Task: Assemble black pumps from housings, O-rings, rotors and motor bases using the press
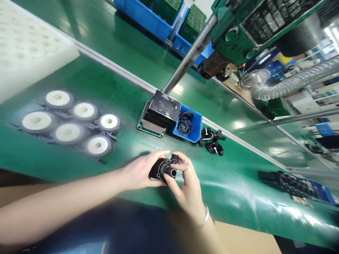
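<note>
A black plastic pump housing [164, 168] with round ports is held between my two hands above the green tabletop. My left hand [144, 169] wraps around its body from the left side. On the port end, the fingers and thumb of my right hand [186, 176] grip the cover around its protruding nozzle. Just beyond my hands stands a small blue bin [195, 123] with black O-rings [184, 125] in it. Right of the bin lie a few black pump covers [215, 148] with white pins.
Several black parts with white round centres [69, 133] lie at left, beside a white foam tray [60, 60]. A metal block [165, 106] and pole [190, 53] support a green machine [235, 35] overhead. Blue bins [148, 17] stand behind; black parts [291, 183] lie far right.
</note>
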The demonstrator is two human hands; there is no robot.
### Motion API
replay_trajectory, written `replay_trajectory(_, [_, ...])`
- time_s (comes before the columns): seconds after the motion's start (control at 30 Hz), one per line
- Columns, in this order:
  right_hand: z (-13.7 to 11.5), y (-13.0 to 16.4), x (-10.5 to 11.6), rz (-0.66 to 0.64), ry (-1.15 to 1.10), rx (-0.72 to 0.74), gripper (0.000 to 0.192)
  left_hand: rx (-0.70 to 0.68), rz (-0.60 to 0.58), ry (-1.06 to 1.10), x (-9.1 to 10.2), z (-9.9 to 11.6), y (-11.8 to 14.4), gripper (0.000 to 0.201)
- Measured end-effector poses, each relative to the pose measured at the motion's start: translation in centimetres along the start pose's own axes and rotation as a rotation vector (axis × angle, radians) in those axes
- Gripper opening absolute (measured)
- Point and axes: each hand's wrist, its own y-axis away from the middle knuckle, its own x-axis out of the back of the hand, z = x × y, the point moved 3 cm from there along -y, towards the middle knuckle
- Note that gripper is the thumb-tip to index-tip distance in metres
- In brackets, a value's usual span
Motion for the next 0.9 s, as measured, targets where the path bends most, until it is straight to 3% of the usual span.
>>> replay_trajectory(0.17, [-0.31, -0.22, 0.29, -0.019, 0.034, 0.024, 0.025, -0.069, 0.015, -0.021, -0.03, -0.07, -0.04, 0.072])
replay_trajectory(0.37, [-0.48, -0.25, 0.38, -0.027, 0.065, 0.019, 0.023, -0.27, 0.053, -0.003, -0.08, -0.34, -0.14, 0.059])
replay_trajectory(0.73, [0.02, -0.13, 0.11, -0.018, -0.028, -0.045, 0.027, -0.215, -0.016, -0.072, -0.11, -0.34, -0.36, 0.056])
replay_trajectory(0.9, [-0.05, -0.35, 0.65, -0.067, -0.013, -0.01, 0.03, -0.201, 0.035, -0.136, -0.35, 0.14, -0.2, 0.051])
